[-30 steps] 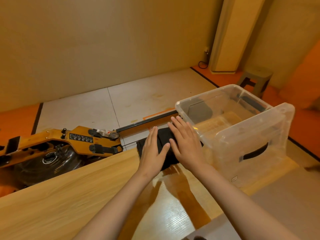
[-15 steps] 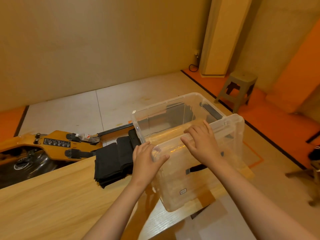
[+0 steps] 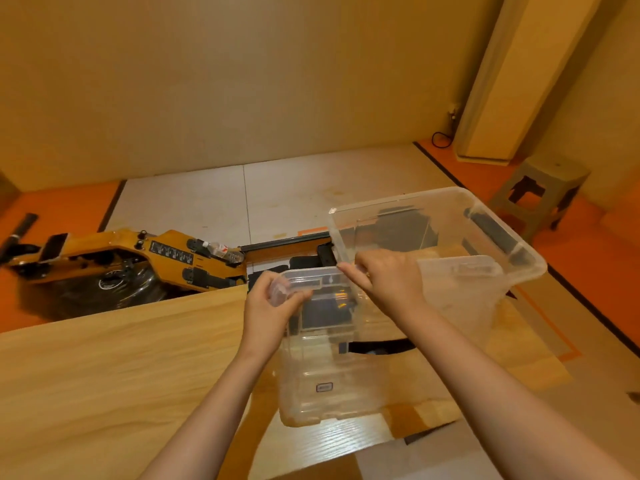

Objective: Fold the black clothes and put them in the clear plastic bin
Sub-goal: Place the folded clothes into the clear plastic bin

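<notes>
Across the lower half of the head view I saw a pale wooden table [image 3: 104, 375], its far edge running toward the middle of the frame. Over its right end was the clear plastic bin [image 3: 460, 299], tipped at an angle with its open top turned up and away from me and a dark handle slot showing in its near wall. Whether its lower corner touched the table I could not tell.

Beyond the table, on the white floor to the left, lay a yellow-orange rowing machine [image 3: 114, 261] with a black rail reaching toward the bin. A grey stool [image 3: 540, 199] stood well apart at the far right, on the orange floor beside a tall pillar [image 3: 512, 74].

The black clothes [image 3: 322, 308] appeared as a dark folded stack seen through the bin's clear wall, near the table's far edge and between the two hands. I could not tell whether they lay inside the bin or behind it.

The left hand [image 3: 270, 306] had its fingers curled round the bin's near left corner rim. The right hand [image 3: 388, 282] gripped the rim just beside it, fingers wrapped over the edge.

A small water bottle [image 3: 221, 250] rested on the rowing machine.
</notes>
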